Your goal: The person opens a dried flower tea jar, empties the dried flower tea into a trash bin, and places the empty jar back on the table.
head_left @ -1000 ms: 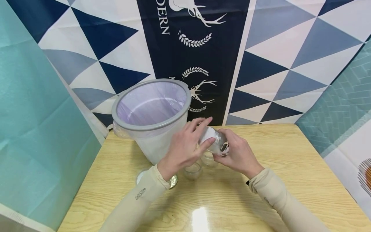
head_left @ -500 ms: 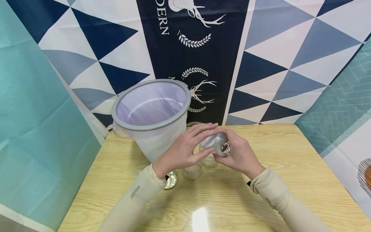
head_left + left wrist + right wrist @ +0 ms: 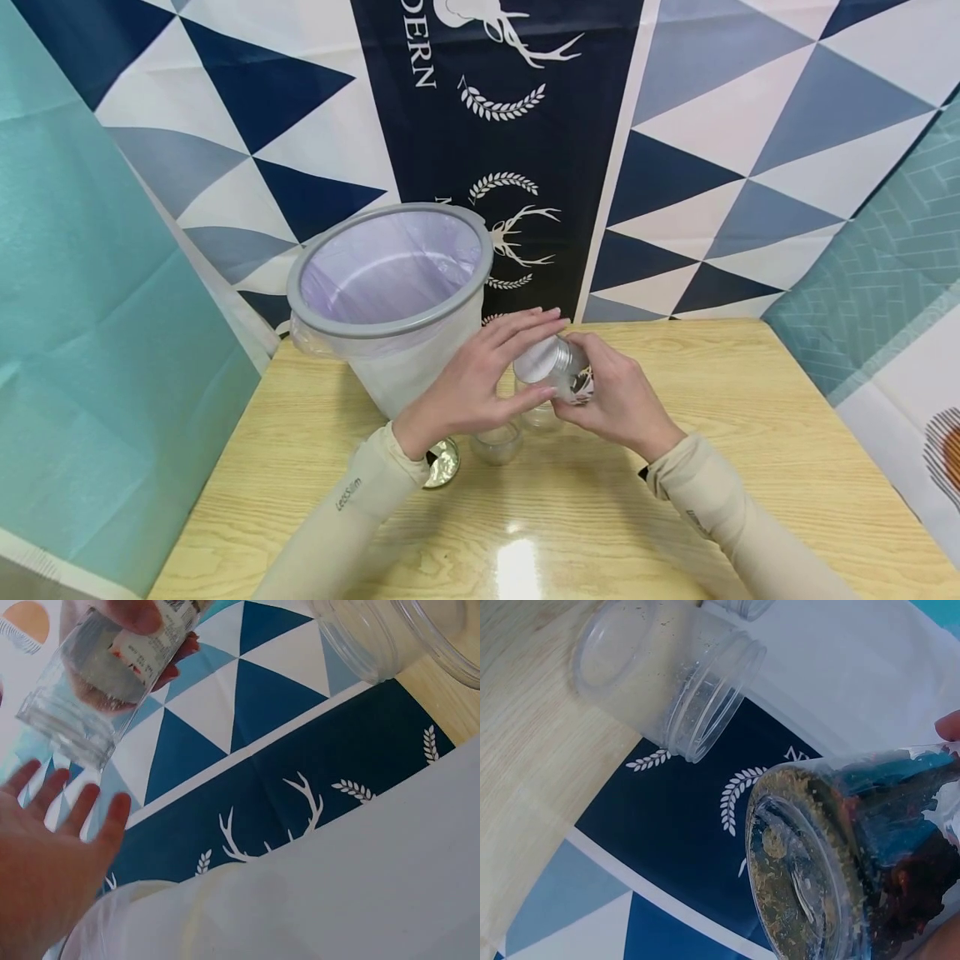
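My right hand [image 3: 618, 392] grips a clear plastic jar [image 3: 573, 377] around its body, tilted with its threaded, pale round mouth end facing left. A printed label shows on its side in the left wrist view. Dark dried pieces and small crumbs lie inside the jar [image 3: 795, 847], seen from its base in the right wrist view. My left hand [image 3: 480, 371] is held up at the mouth end, fingers extended above and thumb below. In the left wrist view, the left hand's fingers [image 3: 81, 810] are spread, just apart from the jar's rim.
Two clear jars, a nearer one [image 3: 497, 446] and another [image 3: 542, 419], stand on the wooden table [image 3: 600, 517] below my hands. A gold lid [image 3: 444, 462] lies beside my left wrist. A grey-rimmed bin [image 3: 390, 329] with a purple liner stands at the back left.
My left hand has shifted slightly left and its fingers have straightened away from the jar's mouth, uncovering more of the gold lid. The right hand holds the jar almost still.
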A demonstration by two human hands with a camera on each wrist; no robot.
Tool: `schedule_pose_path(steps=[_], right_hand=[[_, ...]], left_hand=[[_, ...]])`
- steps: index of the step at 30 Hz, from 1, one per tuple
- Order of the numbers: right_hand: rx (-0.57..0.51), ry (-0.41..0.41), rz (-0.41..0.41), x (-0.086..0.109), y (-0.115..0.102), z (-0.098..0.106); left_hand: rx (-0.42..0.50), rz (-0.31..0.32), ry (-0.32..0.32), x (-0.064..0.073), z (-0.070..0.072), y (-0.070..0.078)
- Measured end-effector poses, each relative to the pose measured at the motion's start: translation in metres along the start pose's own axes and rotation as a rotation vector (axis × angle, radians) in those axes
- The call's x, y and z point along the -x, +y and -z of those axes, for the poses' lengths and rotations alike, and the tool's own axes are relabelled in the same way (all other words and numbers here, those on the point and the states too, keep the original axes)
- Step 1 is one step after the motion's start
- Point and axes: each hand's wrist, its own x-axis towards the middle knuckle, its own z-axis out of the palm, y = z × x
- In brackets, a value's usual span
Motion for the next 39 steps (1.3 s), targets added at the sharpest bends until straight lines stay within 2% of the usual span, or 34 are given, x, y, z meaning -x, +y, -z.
schedule_pose_path(steps=[4, 7, 13, 16, 19, 22, 27, 31, 34, 39], right_hand=[[-0.005, 0.002, 0.003, 0.001, 0.001, 0.0], [-0.005, 0.006, 0.006, 0.001, 0.001, 0.0], [0.0, 0.006, 0.004, 0.002, 0.001, 0.0], [0.004, -0.001, 0.001, 0.002, 0.0, 0.001], [0.004, -0.011, -0.007, 0.003, 0.0, 0.001], [0.002, -0.014, -0.014, 0.003, 0.0, 0.001], [-0.005, -0.004, -0.006, 0.003, 0.002, 0.002], [-0.016, -0.008, 0.0, 0.001, 0.003, 0.003], [-0.021, -0.017, -0.005, 0.001, 0.003, 0.003], [-0.019, -0.021, -0.01, 0.001, 0.003, 0.003]], left_hand=[[0.03, -0.057, -0.034, 0.001, 0.002, -0.002], [0.019, -0.058, -0.034, 0.001, 0.002, -0.003], [-0.025, -0.023, 0.027, -0.002, -0.003, -0.002], [-0.075, 0.022, 0.062, -0.004, -0.006, 0.0], [-0.106, 0.077, 0.071, -0.005, -0.009, 0.003], [-0.075, 0.097, 0.055, -0.004, -0.009, 0.004], [0.062, 0.036, -0.011, 0.0, -0.002, 0.003], [0.129, 0.024, -0.059, 0.003, 0.004, 0.002], [0.125, 0.027, -0.061, 0.003, 0.004, 0.002], [0.051, 0.053, 0.0, -0.001, 0.001, 0.003]])
